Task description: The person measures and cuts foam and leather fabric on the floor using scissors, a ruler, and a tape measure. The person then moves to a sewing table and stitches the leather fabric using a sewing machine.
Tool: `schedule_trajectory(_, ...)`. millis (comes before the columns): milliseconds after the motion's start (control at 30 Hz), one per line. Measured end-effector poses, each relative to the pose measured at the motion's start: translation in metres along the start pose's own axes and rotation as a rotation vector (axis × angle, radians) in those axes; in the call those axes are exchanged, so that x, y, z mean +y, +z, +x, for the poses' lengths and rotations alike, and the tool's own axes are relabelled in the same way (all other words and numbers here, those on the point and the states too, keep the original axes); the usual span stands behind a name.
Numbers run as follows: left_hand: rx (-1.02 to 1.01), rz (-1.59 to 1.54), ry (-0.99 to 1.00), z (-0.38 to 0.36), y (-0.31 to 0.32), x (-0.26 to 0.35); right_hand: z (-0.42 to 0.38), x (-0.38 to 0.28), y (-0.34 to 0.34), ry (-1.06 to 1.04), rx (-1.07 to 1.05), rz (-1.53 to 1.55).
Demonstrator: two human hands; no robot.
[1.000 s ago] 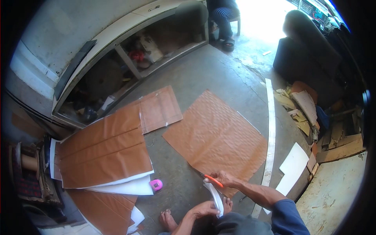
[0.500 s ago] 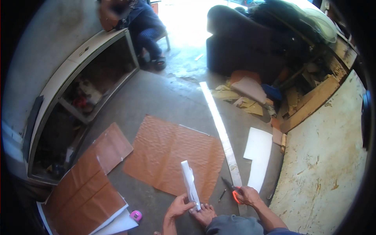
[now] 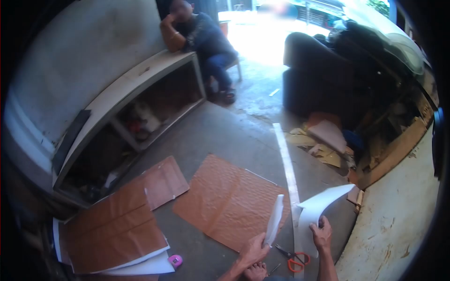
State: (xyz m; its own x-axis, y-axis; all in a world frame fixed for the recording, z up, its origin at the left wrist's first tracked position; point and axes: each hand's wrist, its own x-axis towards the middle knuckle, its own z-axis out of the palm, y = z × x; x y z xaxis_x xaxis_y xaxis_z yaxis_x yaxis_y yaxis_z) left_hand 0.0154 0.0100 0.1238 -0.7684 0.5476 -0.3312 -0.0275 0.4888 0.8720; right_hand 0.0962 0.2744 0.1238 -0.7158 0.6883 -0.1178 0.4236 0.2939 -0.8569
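cannot make out the base of the strip (image 3: 275, 218), partly hidden by the left hand (image 3: 254, 249), nor the full forearms (image 3: 329, 267), cut off below. narrow and white in the strip, broad and curling in the sheet (image 3: 321, 202), wrinkled brown in the panel (image 3: 232, 201). pinching the strip, tilted upward, with the left hand; pinching the sheet's edge with the right hand (image 3: 321, 234), above the floor (image 3: 201, 136).

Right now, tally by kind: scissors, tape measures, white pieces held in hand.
Orange-handled scissors: 1
Pink tape measure: 1
White pieces held: 2, one in the left hand, one in the right hand
Total: 4
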Motion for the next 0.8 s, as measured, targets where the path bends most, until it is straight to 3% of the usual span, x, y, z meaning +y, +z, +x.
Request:
schedule_trajectory(33, 0.107, 0.062, 0.189, 0.001, 0.008, -0.002, -0.016, -0.029, 0.022, 0.06, -0.24, 0.209)
schedule_trajectory(67, 0.278, 0.021, 0.291, 0.002, 0.035, -0.013, -0.032, -0.048, 0.044, 0.108, -0.448, 0.224)
schedule_trajectory(100, 0.346, -0.083, 0.302, 0.003, 0.039, -0.002, -0.044, -0.029, 0.084, -0.182, -0.551, 0.362)
schedule_trajectory(133, 0.348, 0.017, 0.259, 0.0, 0.04, -0.01, -0.052, -0.037, 0.102, -0.229, -0.566, 0.275)
schedule_trajectory(200, 0.328, -0.077, 0.176, -0.008, 0.004, -0.012, -0.055, -0.054, 0.117, -0.311, -0.633, 0.195)
schedule_trajectory(300, 0.51, 0.016, 0.152, -0.018, -0.033, -0.017, -0.049, -0.069, 0.134, -0.003, -1.021, 0.559)
schedule_trajectory(333, 0.56, 0.056, 0.15, -0.022, -0.045, -0.016, -0.05, -0.067, 0.15, -0.088, -1.048, 0.616)
schedule_trajectory(367, 0.596, 0.139, 0.169, -0.027, -0.064, -0.021, -0.052, -0.066, 0.164, -0.171, -1.061, 0.676)
schedule_trajectory(433, 0.622, 0.331, 0.204, -0.048, -0.119, -0.039, -0.064, -0.105, 0.165, -0.047, -1.208, 0.75)
schedule_trajectory(467, 0.689, 0.564, 0.195, -0.063, -0.161, -0.048, -0.064, -0.108, 0.169, -0.068, -1.262, 0.552)
schedule_trajectory(533, 0.891, 0.91, 0.221, -0.114, -0.263, -0.067, -0.063, -0.127, 0.166, -0.44, -1.175, -0.008)
schedule_trajectory(567, 0.947, 1.099, 0.039, -0.151, -0.307, -0.079, -0.062, -0.122, 0.172, -0.639, -1.086, -0.233)
schedule_trajectory(600, 1.115, 1.214, 0.055, -0.183, -0.345, -0.065, -0.059, -0.106, 0.177, -0.624, -1.073, -0.237)
schedule_trajectory(667, 1.388, 1.2, -0.145, -0.252, -0.393, -0.083, -0.043, -0.057, 0.176, -0.655, -0.909, -0.353)
schedule_trajectory(700, 1.455, 1.29, -0.155, -0.282, -0.408, -0.094, -0.037, -0.043, 0.171, -0.64, -0.894, -0.359)
schedule_trajectory(800, 1.374, 1.298, -0.638, -0.36, -0.431, -0.17, -0.021, -0.004, 0.149, -0.511, -0.764, -0.588)
